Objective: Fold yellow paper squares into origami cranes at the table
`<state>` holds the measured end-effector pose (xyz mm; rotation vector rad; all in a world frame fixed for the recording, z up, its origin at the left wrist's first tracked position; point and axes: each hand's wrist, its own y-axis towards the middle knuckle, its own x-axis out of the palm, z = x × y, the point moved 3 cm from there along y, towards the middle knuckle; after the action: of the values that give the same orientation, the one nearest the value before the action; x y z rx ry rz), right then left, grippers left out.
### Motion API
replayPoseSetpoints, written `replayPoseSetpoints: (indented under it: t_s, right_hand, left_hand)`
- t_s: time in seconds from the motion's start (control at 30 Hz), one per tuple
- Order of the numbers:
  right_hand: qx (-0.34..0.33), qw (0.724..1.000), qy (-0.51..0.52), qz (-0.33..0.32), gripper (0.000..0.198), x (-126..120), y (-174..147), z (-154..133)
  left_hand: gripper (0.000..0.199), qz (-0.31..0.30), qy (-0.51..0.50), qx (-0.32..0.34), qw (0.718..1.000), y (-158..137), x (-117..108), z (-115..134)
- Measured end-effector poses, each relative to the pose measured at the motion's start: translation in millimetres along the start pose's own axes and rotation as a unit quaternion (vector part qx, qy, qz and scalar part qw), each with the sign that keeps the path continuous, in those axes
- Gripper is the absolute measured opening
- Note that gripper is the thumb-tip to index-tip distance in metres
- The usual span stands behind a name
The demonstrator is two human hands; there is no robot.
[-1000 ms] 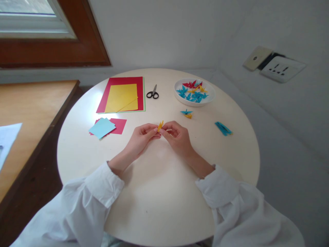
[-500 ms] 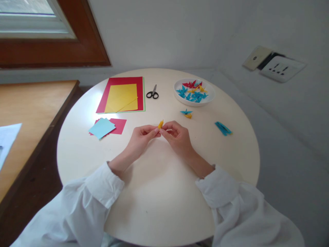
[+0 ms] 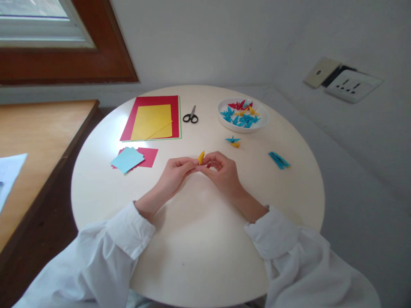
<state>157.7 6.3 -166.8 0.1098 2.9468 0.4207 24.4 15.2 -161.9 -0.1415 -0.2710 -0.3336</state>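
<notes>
Two bare hands (image 3: 175,174) (image 3: 224,174) hold narrow, creased yellow paper (image 3: 201,157).

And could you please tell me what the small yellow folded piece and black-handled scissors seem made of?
Small yellow folded piece: probably matte paper, given its layered folds.
Black-handled scissors: grey colour suggests metal blades; smooth black loops, perhaps plastic.

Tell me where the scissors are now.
In the head view, the scissors lie far back on the table, between the paper sheets at left and the white dish at right.
</notes>
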Motion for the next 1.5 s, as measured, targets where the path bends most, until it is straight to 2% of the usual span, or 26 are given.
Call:
replayPoseSetpoints:
  t_s: [0.3,0.67,0.93,1.17,1.27,1.5]
  right_hand:
    - [-0.053,0.997,-0.052,0.0,0.004,-0.5,0.9,-2.3]
    - [-0.088,0.994,-0.062,0.016,0.005,-1.6,-0.4,-3.8]
    - [-0.089,0.994,-0.062,0.02,0.007,-1.5,-0.7,-4.4]
    - [-0.097,0.993,-0.059,0.028,0.004,-2.1,-0.3,-3.8]
    - [-0.078,0.996,-0.033,0.028,0.004,-2.0,0.6,-2.4]
    - [0.026,0.998,0.045,0.032,0.013,-0.9,3.0,3.0]
  left_hand:
    - [0.017,0.055,0.072,0.035,0.995,2.2,-5.7,-4.0]
    - [0.014,0.094,0.172,0.086,0.977,2.1,-5.1,-3.0]
    - [0.012,0.118,0.178,0.121,0.969,-0.3,-5.1,-0.3]
    - [0.01,0.115,0.184,0.133,0.967,-1.2,-5.4,0.2]
    - [0.009,0.113,0.189,0.135,0.966,-1.4,-4.9,0.8]
    - [0.012,0.134,0.18,0.123,0.967,-2.2,-4.7,3.9]
